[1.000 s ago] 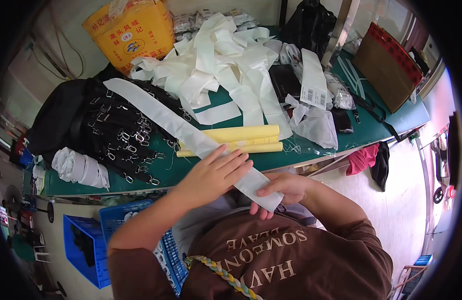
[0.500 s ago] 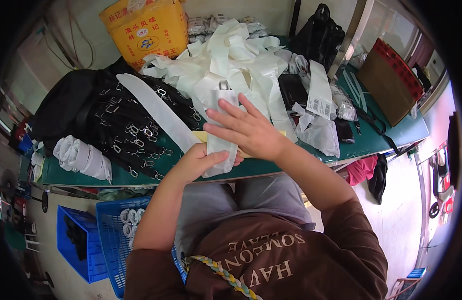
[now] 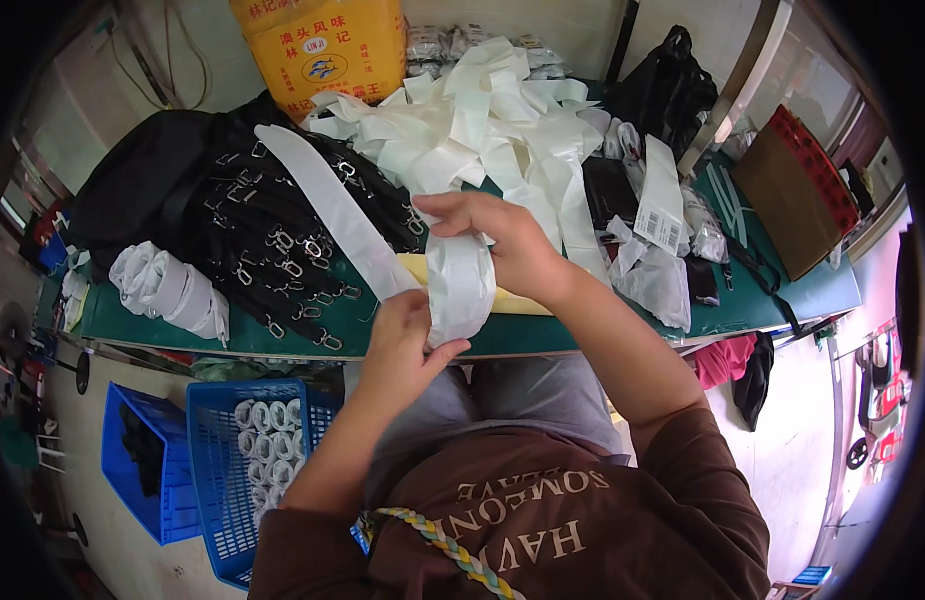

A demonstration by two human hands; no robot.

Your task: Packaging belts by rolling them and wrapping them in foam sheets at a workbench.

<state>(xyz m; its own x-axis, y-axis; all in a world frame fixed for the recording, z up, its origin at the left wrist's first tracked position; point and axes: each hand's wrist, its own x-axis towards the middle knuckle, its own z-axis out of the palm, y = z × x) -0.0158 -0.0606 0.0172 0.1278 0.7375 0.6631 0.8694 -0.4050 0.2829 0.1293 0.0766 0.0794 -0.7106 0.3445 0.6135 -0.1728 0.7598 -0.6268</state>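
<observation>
Over the table's near edge, a white paper-wrapped roll point(image 3: 460, 290) is held between both my hands, bent into a curve. My left hand point(image 3: 410, 345) grips its lower left side, thumb at the bottom. My right hand point(image 3: 497, 240) is curled round its top and right side, with fingers over the upper edge. A long white paper strip point(image 3: 332, 205) lies to the left, its near end by my left fingers. Under and behind the roll, part of a yellow strip point(image 3: 520, 303) shows on the green table point(image 3: 372, 335).
Black straps with metal clips point(image 3: 282, 240) are heaped at left, beside a white paper bundle point(image 3: 172, 295). Loose white strips point(image 3: 482, 120) pile up at the back. A blue basket point(image 3: 207, 450) with several white rolls and a blue bin point(image 3: 177, 525) stand below left.
The flat white length with a metal clasp at its top is now curved into a roll. My right hand went from spread fingers to curling round it; my left hand shifted lower.
</observation>
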